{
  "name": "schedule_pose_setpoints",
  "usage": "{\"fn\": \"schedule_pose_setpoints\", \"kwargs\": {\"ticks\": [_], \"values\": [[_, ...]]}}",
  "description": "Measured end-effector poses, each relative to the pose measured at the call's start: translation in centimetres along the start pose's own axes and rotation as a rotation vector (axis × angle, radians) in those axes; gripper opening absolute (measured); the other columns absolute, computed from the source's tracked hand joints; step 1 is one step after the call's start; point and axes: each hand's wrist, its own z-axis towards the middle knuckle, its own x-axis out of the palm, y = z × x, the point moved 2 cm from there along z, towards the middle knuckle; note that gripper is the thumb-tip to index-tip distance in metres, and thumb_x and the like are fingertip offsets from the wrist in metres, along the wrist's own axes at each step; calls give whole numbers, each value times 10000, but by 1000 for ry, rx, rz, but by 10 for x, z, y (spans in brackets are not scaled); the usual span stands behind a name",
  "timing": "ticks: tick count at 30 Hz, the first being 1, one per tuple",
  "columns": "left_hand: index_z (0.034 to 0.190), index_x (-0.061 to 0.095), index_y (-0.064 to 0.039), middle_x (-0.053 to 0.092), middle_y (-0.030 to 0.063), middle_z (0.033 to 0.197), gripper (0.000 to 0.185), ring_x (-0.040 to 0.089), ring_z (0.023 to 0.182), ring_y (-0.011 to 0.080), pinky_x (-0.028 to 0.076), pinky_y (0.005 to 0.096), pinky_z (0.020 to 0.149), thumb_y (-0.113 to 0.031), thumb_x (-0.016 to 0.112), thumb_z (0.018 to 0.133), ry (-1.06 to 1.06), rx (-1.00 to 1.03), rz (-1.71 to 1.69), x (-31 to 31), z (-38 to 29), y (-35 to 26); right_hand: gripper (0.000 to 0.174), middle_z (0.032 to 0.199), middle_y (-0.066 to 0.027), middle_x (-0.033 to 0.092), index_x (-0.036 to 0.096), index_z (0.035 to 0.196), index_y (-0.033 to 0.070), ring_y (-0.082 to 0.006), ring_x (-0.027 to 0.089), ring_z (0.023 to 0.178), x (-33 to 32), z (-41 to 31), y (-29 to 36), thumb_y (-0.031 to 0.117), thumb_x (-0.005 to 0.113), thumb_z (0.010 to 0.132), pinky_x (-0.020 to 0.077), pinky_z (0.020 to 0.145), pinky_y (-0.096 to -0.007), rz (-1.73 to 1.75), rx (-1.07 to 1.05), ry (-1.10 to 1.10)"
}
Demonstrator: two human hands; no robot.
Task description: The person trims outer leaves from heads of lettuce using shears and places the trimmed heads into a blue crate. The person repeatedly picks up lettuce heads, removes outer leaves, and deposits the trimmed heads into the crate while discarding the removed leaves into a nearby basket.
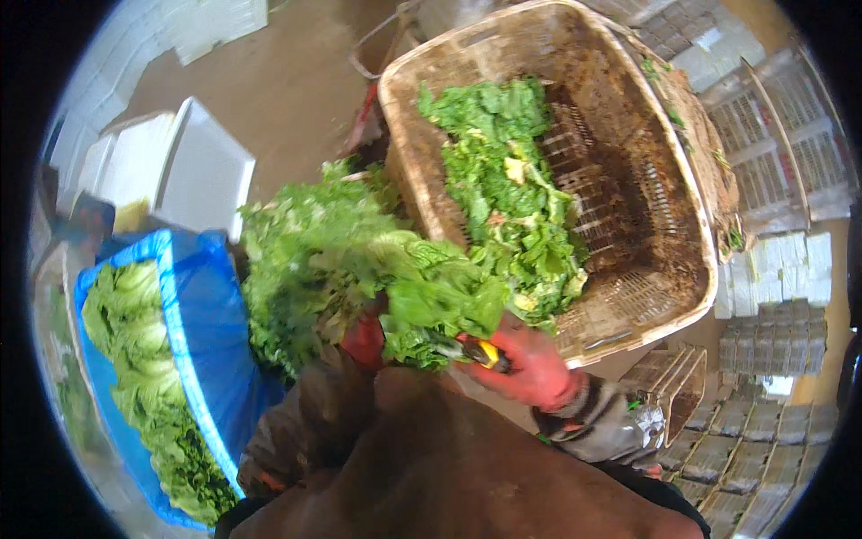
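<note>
My right hand [528, 367], in a red glove, grips a tool with a yellow and black handle [489, 353], seemingly a knife; its blade is hard to make out against the leaves. A head of leafy green lettuce [444, 283] lies right before me, its cut-end side near that tool. Leaves cover most of my left hand [364, 340], also red-gloved, which holds the lettuce from the left. Beyond it, a blurred heap of lettuce [289, 236] spreads leftward. Loose trimmed leaves [508, 195] lie in a dirty plastic crate [643, 87] at the upper right.
To the left stands a container lined with a blue plastic bag [209, 303], filled with lettuce heads [131, 337]. White foam boxes [205, 158] sit behind it. Stacked crates [768, 337] line the right side, and a smaller crate [683, 384] rests on the floor.
</note>
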Motion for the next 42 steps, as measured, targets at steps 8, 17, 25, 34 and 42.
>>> {"fn": "schedule_pose_setpoints", "kwargs": {"ticks": [8, 17, 25, 34, 42], "values": [[1442, 412, -43, 591, 82, 1294, 905, 563, 1178, 194, 455, 376, 1032, -237, 907, 710, 44, 0, 488, 87, -81, -125, 444, 968, -67, 729, 569, 1371, 77, -155, 673, 721, 51, 55, 40, 143, 624, 935, 524, 638, -296, 803, 423, 219], [1435, 455, -55, 579, 62, 1343, 778, 529, 1251, 186, 417, 368, 1072, -174, 846, 773, -25, 21, 544, 75, -135, -132, 237, 739, -109, 663, 656, 971, 148, -330, 664, 670, 35, 83, 126, 202, 717, 748, 515, 582, -457, -462, -328, 262], [1414, 455, -59, 559, 61, 1329, 734, 534, 1221, 193, 432, 371, 1042, -123, 818, 779, -31, -2, 324, 86, -131, -106, 290, 805, -135, 697, 675, 1069, 173, -345, 677, 712, 69, 75, 45, 248, 729, 794, 535, 618, -451, -391, -150, 189], [1427, 467, -41, 605, 108, 1325, 602, 569, 1223, 199, 470, 362, 1023, -444, 588, 997, -343, -137, 713, 80, -144, -140, 688, 1356, -164, 611, 508, 1435, 67, -225, 646, 1107, 49, 70, 89, 250, 798, 838, 513, 943, -348, 381, 220, 482], [1454, 429, 39, 543, 177, 1418, 471, 529, 1303, 250, 419, 378, 1090, -238, 416, 1073, -183, 232, 1028, 49, -141, -141, 809, 1421, -97, 557, 384, 1526, 98, -205, 533, 1271, 14, 106, 65, 178, 801, 837, 449, 1059, -367, 51, 316, 420]]}}
